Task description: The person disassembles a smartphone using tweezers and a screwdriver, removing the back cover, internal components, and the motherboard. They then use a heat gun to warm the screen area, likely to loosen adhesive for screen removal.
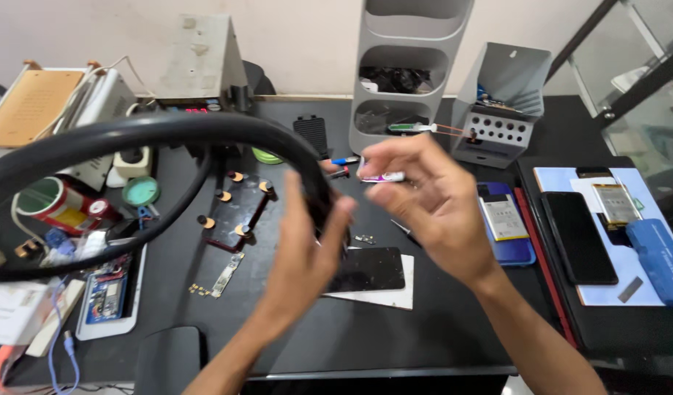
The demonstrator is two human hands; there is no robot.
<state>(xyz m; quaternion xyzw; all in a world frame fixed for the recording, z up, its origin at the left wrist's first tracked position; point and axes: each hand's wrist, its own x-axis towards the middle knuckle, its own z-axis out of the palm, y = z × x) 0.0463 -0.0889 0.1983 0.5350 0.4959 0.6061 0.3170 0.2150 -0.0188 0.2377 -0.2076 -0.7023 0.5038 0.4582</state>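
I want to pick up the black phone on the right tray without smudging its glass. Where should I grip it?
Grip the black phone by its two long edges, coming from above. It lies flat, face up, on the white sheet, with both long sides free of the battery beside it.

A smooth, glossy black plastic ring curves over the matt black counter; the dark phone screen looks glassy, on white paper.

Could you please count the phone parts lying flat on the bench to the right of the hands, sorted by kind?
Flat silver phone batteries: 2, one on the blue open phone body, one on the white sheet.
Black glass phone screens: 1, on the white sheet.
Blue open phone bodies: 1.
Total: 4
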